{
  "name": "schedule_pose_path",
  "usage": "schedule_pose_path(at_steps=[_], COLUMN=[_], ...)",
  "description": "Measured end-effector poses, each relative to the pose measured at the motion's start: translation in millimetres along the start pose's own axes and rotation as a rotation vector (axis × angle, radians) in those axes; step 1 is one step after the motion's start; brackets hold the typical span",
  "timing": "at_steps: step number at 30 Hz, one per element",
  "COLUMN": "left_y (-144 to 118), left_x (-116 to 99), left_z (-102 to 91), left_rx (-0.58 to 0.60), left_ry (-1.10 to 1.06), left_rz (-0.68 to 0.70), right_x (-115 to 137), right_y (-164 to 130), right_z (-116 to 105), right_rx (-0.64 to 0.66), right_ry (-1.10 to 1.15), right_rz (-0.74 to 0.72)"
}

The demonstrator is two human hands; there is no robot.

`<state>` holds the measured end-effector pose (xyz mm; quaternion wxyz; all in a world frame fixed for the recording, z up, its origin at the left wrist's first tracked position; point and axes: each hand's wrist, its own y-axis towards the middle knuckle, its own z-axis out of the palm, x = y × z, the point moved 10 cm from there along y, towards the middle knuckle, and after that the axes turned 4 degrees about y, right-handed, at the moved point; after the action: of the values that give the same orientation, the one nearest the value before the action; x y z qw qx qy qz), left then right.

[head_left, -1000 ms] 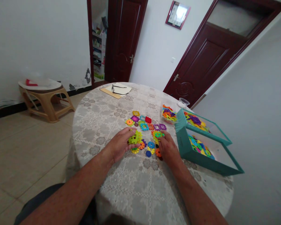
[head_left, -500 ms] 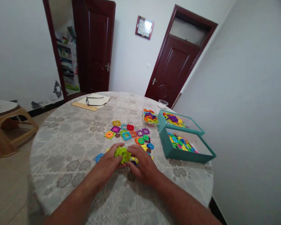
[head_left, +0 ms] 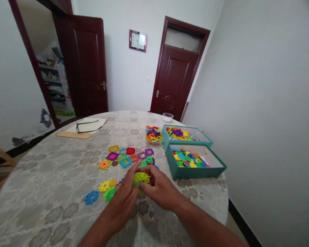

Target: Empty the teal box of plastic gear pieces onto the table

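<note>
Hands (head_left: 160,189), half-closed, grip a yellow-green toothed piece (head_left: 141,177), face upward, long axis unclear.

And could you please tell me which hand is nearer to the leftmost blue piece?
Left. The left hand is right of the blue piece, apart from it, with a green piece between; the right hand is farther right, beyond the left.
</note>
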<state>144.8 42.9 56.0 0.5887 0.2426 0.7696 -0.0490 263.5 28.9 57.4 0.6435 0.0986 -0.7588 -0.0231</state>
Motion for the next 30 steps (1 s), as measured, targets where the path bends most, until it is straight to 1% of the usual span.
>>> schedule_pose_path(at_steps=[1,3,4,5,6,7,8,10,11,12,13,14,15,17,20,21,22,24,25,26,28,30], left_y=[-1,-2,-2,-1,1,3,6,11,12,13,13,12,9,2,-17,-23,-27,-36,-39,-41,-42,-42], left_x=[-3,-8,-9,-10,-9,-8,-5,4,11,22,34,46,56,72,86,87,86,96,99,101,102,101], left_z=[2.7,3.2,0.2,-5.8,-14.7,-27.3,-41.4,-73.5,-89.1,-103.2,-118.4,-132.8,-146.0,-166.1,-181.8,-181.0,-183.3,-186.0,-187.8,-188.6,-187.6,-181.9], left_rx=[0.023,0.056,0.062,0.057,0.042,0.008,-0.021,-0.077,-0.087,-0.079,-0.082,-0.086,-0.09,-0.09,-0.055,-0.017,-0.023,0.026,0.031,0.038,0.045,0.081], left_ry=[-0.007,-0.009,0.0,0.016,0.04,0.075,0.119,0.241,0.307,0.362,0.419,0.473,0.523,0.619,0.742,0.747,0.756,0.798,0.809,0.814,0.83,0.858], left_rz=[-0.008,-0.036,-0.054,-0.073,-0.094,-0.11,-0.135,-0.18,-0.202,-0.239,-0.286,-0.325,-0.357,-0.389,-0.457,-0.452,-0.436,-0.518,-0.541,-0.559,-0.558,-0.557], right_x=[6,11,12,13,16,23,34,56,64,68,69,68,66,60,48,44,42,40,39,38,37,30], right_y=[-3,-8,-10,-9,-6,0,6,17,23,30,38,46,53,63,67,68,68,68,67,64,51,33], right_z=[-4,-16,-29,-48,-74,-107,-146,-216,-247,-274,-297,-315,-329,-344,-346,-343,-340,-324,-310,-291,-236,-169], right_rx=[0.044,0.137,0.16,0.151,0.099,-0.009,-0.163,-0.44,-0.562,-0.67,-0.739,-0.773,-0.793,-0.792,-0.746,-0.726,-0.72,-0.709,-0.683,-0.642,-0.495,-0.285], right_ry=[-0.018,-0.059,-0.081,-0.112,-0.163,-0.249,-0.381,-0.718,-0.878,-1.034,-1.157,-1.194,-1.222,-1.228,-1.23,-1.232,-1.24,-1.254,-1.252,-1.243,-1.185,-1.039], right_rz=[0.002,0.055,0.091,0.116,0.119,0.081,0.011,-0.096,-0.112,-0.084,-0.027,0.006,0.039,0.093,0.151,0.152,0.133,0.04,-0.017,-0.076,-0.228,-0.288])
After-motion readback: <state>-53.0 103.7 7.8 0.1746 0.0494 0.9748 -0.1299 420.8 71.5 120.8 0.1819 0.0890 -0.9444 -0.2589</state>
